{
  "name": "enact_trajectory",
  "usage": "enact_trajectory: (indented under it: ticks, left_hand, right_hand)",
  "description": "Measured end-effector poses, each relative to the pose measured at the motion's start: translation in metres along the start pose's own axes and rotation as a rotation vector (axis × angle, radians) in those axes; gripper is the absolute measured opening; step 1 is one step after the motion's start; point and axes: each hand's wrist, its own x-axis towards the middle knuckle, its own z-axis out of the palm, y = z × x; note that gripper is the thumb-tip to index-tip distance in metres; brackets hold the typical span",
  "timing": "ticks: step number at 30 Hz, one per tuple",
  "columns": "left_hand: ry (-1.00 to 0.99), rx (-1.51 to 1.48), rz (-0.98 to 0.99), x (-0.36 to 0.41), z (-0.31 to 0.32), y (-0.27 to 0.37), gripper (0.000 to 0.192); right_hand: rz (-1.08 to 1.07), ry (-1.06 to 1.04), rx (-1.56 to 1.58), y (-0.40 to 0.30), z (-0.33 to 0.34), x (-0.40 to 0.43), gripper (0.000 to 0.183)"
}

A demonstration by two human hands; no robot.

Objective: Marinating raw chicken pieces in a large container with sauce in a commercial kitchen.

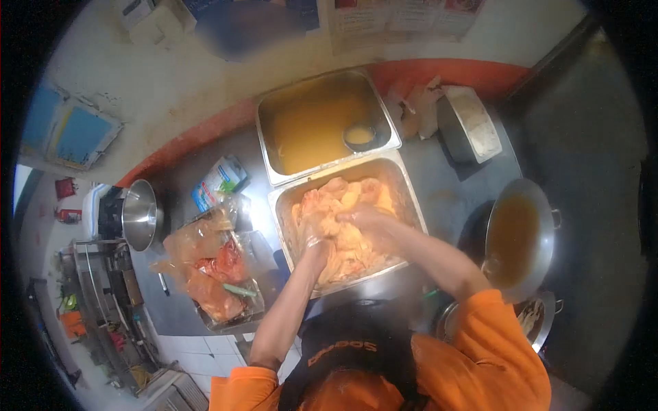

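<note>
A deep steel pan (417, 216) on the metal table in front of me is filled with raw meat pieces (354, 251), apparently chicken, coated pale orange. My left hand (314, 231) reaches into the pieces at the pan's left side. Across from it, my right hand (362, 217) lies among the pieces near the middle, palm side hidden. Both hands touch the meat, but blur and the pieces hide the fingertips, so any grip is unclear. Directly behind stands a second steel pan (263, 138) of yellowish liquid (313, 123), with a small round bowl (359, 136) in it.
Left on the table (169, 308) are clear plastic bags (205, 241) of reddish contents, a printed carton (220, 182) and a steel bowl (140, 215). To the right, a wide pan (519, 241) holds brown liquid near my right arm. An upturned metal container (470, 123) stands at back right.
</note>
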Motion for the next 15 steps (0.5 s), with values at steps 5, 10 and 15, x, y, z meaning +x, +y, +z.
enact_trajectory:
  ticks: [5,10,15]
  left_hand:
    - [-0.405,0.796,0.385,-0.026,-0.039,0.006,0.037]
    - [-0.062,0.375,-0.029,-0.046,-0.027,0.026,0.051]
    - [0.018,0.443,0.146,-0.088,0.039,0.071,0.071]
  right_hand:
    - [0.213,0.308,-0.605,-0.051,0.036,-0.041,0.052]
    - [-0.056,0.354,-0.561,-0.063,0.02,-0.092,0.039]
    - [-0.155,0.343,-0.227,-0.036,-0.024,-0.098,0.031]
